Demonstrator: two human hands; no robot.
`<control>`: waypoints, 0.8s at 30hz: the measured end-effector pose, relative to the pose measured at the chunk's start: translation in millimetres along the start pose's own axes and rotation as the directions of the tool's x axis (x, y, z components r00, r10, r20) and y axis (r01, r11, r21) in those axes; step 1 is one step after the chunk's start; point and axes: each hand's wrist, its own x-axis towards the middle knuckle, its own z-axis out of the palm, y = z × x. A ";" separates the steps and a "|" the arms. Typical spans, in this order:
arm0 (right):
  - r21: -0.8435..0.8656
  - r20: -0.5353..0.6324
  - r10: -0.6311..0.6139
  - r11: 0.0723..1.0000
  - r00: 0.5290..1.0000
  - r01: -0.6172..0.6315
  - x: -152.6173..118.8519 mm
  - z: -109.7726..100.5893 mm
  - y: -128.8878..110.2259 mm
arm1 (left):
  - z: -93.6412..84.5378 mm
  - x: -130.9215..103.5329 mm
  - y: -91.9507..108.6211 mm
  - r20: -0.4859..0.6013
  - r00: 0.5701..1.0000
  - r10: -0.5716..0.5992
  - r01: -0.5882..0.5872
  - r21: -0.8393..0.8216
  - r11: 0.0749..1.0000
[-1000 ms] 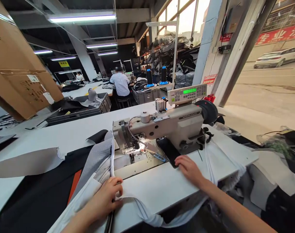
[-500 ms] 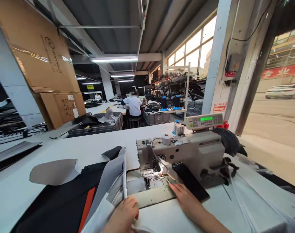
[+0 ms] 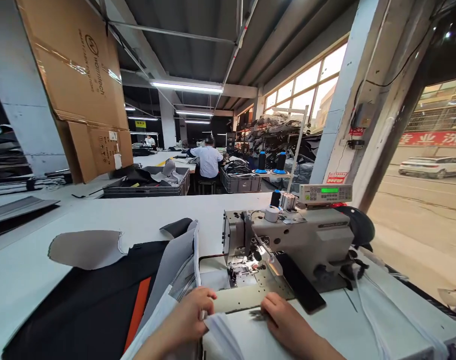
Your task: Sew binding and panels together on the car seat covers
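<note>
My left hand (image 3: 194, 312) is closed on the edge of a grey padded fabric piece (image 3: 175, 255) with white edging, left of the sewing machine (image 3: 288, 240). Out from under that hand a white flap (image 3: 224, 332) fans toward the right. My right hand (image 3: 282, 315) is curled on the table by the front edge of the metal bed plate (image 3: 246, 300). A small grey pronged tool (image 3: 257, 314), blurred, sticks out leftward from its fingers. The machine's lamp lights the needle area, where no fabric lies under the foot.
Black fabric with an orange stripe (image 3: 138, 310) and a grey oval piece (image 3: 87, 248) lie at the left. A black phone-like slab (image 3: 303, 287) rests against the machine. White tapes (image 3: 366, 310) hang at the right. Behind are crates (image 3: 149, 191) and a seated person (image 3: 208, 161).
My right hand has drawn back from near the needle to the bed plate's front edge. My left hand has shifted slightly up, and the white flap has come into view beside it.
</note>
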 end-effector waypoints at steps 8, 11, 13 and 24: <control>0.357 0.115 -0.154 0.928 0.981 0.104 -1.1 31.2 -61.9 | -17.5 -9.0 15.6 -0.060 0.993 0.097 -0.102 -0.075 0.992; 0.471 0.155 -0.129 0.881 0.979 0.041 0.5 44.6 -75.3 | -16.1 -9.5 13.5 -0.070 0.991 0.118 -0.126 -0.136 0.983; 0.512 0.166 -0.104 0.859 0.981 0.004 1.3 50.6 -79.8 | -15.6 -10.5 12.7 -0.076 0.990 0.120 -0.130 -0.155 0.979; 0.518 0.177 -0.055 0.854 0.983 -0.046 22.9 43.2 -79.6 | -15.1 -11.7 10.7 -0.071 0.987 0.144 -0.154 -0.163 0.975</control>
